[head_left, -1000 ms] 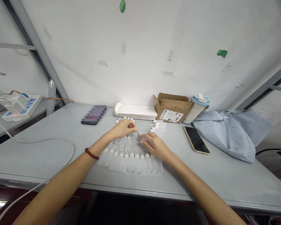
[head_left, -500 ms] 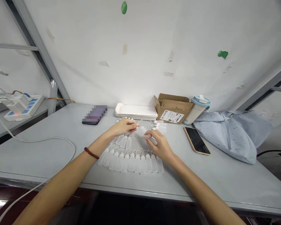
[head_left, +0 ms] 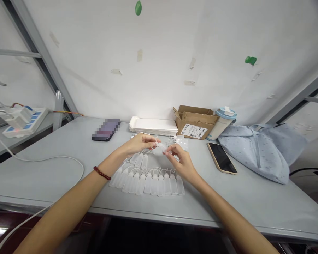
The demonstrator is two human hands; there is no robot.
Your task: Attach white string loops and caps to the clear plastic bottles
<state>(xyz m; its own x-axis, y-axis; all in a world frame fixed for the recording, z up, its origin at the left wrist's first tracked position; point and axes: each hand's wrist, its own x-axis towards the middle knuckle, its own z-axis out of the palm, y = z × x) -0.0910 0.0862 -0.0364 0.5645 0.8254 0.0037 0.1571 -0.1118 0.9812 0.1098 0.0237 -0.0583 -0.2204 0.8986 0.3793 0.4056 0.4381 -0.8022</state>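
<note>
Between my two hands is a small translucent white plastic tag with a loop cord [head_left: 161, 146]. My left hand [head_left: 143, 143] pinches its upper end, where the cord is. With thumb and forefinger my right hand [head_left: 178, 157] grips its lower end. Below the hands, a curved row of similar translucent tags [head_left: 154, 185] lies on the grey table [head_left: 84, 151], their cords pointing away from me. A shorter group of tags [head_left: 139, 160] lies under my left wrist, and more tags [head_left: 182, 143] lie behind my right hand.
A stack of white trays or cards [head_left: 153, 125] stands by the wall beside an open cardboard box [head_left: 194, 123] and a blue-lidded cup [head_left: 222, 123]. To the right are a phone [head_left: 222, 158] and a blue cloth bag [head_left: 257, 151]. Another phone [head_left: 106, 130] and a white cable [head_left: 71, 158] are left.
My hands have come closer together. My left fingers have moved from the cord's end to the tag's top, and my right fingers have closed on its lower end.
</note>
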